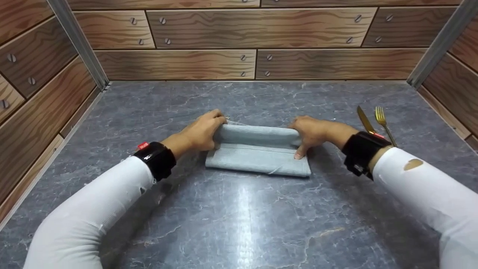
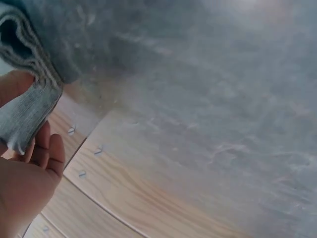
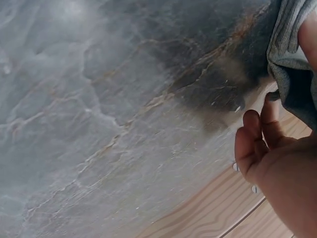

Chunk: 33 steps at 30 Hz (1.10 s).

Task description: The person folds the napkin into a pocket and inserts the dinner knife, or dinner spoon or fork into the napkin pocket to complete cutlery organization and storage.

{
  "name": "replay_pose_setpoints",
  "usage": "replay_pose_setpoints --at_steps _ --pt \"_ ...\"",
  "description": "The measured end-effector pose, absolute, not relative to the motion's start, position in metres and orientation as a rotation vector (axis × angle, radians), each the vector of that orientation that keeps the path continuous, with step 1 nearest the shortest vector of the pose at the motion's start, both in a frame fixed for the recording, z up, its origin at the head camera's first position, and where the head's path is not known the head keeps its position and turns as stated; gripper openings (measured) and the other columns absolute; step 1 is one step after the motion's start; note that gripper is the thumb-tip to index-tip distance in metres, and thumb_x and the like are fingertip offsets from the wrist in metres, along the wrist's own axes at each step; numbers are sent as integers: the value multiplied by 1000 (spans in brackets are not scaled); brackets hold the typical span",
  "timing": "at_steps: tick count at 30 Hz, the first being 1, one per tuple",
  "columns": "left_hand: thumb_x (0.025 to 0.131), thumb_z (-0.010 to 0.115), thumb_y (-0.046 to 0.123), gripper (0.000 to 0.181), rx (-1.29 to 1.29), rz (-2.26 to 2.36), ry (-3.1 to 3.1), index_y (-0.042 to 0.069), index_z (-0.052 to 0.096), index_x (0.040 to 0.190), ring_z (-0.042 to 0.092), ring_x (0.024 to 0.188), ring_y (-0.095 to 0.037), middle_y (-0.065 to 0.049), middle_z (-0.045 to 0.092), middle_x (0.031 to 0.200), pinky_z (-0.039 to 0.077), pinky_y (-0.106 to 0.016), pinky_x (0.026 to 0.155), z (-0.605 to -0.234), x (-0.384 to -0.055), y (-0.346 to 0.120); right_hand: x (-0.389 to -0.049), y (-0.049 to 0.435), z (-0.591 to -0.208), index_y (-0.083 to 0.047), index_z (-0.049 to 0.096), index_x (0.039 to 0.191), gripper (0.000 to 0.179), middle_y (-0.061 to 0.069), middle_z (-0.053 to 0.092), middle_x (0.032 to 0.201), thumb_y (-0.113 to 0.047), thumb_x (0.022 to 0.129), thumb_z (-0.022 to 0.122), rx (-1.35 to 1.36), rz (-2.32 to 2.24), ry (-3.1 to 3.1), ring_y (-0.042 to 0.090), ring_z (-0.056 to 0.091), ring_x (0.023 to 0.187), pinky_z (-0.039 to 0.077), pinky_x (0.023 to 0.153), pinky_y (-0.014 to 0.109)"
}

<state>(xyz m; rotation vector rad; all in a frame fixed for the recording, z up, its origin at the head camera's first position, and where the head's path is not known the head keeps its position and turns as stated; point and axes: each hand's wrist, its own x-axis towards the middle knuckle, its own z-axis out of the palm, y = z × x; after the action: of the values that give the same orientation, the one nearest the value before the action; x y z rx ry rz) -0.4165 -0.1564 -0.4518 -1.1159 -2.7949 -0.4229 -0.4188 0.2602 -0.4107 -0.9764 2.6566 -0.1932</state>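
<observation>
A light grey-blue cloth (image 1: 257, 158) lies folded in layers on the table, its far part raised in an upright fold between both hands. My left hand (image 1: 203, 129) grips the left end of that fold; in the left wrist view the thumb and curled fingers pinch the layered cloth (image 2: 37, 106). At the other end my right hand (image 1: 310, 130) holds the fold, its thumb on the flat near layer. The right wrist view shows the cloth (image 3: 292, 54) between thumb and fingers of the right hand (image 3: 282, 158), partly cut off by the frame edge.
To the right, a gold knife (image 1: 365, 118) and a gold fork (image 1: 381, 117) lie near the right wrist, partly behind its black band (image 1: 364, 151). The grey marbled table (image 1: 209, 224) is bounded by wood-patterned walls (image 1: 261, 28) at the back and sides.
</observation>
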Motion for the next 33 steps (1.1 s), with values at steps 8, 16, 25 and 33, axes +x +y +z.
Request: replay_pose_setpoints --at_steps 8,16,25,33 --pt "75 107 32 81 -1050 -303 -2863 6 74 144 66 138 -39 -12 64 151 59 -60 119 -448 -424 -154 -369 241 -364 8 78 116 70 30 69 123 -31 70 113 -1125 -255 2687 46 67 113 58 107 63" --pt "73 110 37 89 -986 -299 -2912 3 71 145 66 137 -41 -14 63 151 58 -61 120 -445 -426 -154 -415 279 -430 0 77 132 98 23 66 137 -58 62 113 -1290 -273 2826 44 58 123 49 115 64" --pt "75 99 13 50 -1136 -334 -2598 10 75 119 73 111 -32 -9 69 123 68 -52 101 -464 -417 -167 -325 247 -376 -2 63 111 64 14 58 113 -15 70 111 -1469 -409 2968 33 55 103 59 89 54" --pt "98 76 -2 12 -1402 -109 -2130 5 66 101 69 88 -25 -8 72 98 63 -39 79 -426 -348 -154 -292 246 -375 -3 56 98 35 7 55 98 19 85 80 -2146 -263 2871 17 56 83 61 68 27"
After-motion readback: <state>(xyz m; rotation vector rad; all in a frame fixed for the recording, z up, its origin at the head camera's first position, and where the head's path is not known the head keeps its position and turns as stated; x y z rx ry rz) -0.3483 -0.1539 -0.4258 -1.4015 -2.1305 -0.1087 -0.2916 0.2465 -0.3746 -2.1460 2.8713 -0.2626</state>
